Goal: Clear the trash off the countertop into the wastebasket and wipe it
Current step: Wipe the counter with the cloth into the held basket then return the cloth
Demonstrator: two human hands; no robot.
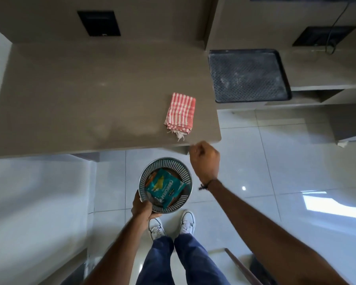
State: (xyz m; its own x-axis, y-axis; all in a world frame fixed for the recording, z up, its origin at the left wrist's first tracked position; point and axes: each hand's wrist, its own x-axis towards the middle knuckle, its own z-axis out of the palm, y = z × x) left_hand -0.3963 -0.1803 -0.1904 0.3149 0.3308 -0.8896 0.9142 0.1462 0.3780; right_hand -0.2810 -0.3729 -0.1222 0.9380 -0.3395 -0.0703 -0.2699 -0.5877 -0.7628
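Trash, a teal wrapper [165, 187] among it, already lies in the wastebasket [185, 175] at lower centre, which the left hand [141, 208] grips by its rim. The surface [80, 95] looks cleared; wiping remains. The right hand [205, 159], loosely curled and holding nothing visible, hovers near the striped cloth [180, 114].

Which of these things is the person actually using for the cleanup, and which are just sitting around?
In use: wastebasket held by the left hand, teal wrapper inside it, striped cloth, countertop, right hand.

Just there: black perforated tray, wall sockets.
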